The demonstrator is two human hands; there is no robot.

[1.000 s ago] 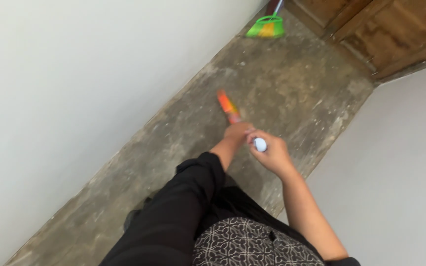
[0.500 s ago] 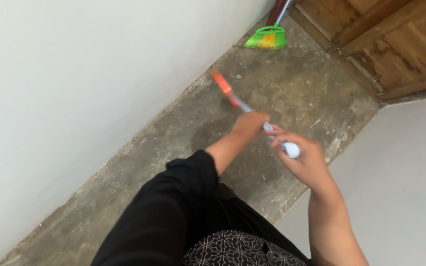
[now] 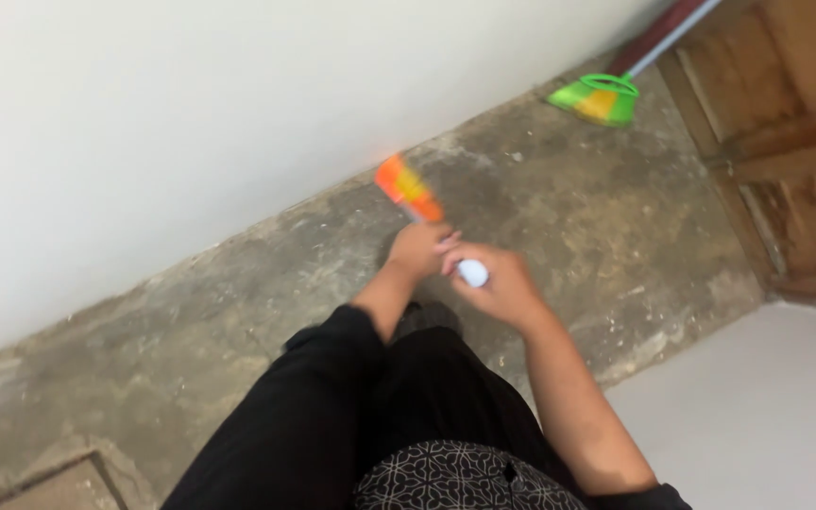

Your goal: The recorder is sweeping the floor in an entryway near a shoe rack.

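Note:
Both my hands grip one broom handle. My left hand (image 3: 417, 247) holds it lower down, closer to the orange and yellow broom head (image 3: 408, 187), which is blurred and touches the floor near the white wall. My right hand (image 3: 498, 283) is closed around the handle's white top end (image 3: 472, 273). My left arm wears a black sleeve; my right forearm is bare.
A bare concrete floor (image 3: 559, 217) runs between two white walls. A second broom with a green and yellow head (image 3: 597, 98) leans at the far end beside a wooden door (image 3: 786, 123). A square floor slab (image 3: 59, 486) sits at the bottom left.
The view has swung and the orange broom head has swept left toward the white wall. Both hands stay on the handle, now closer together.

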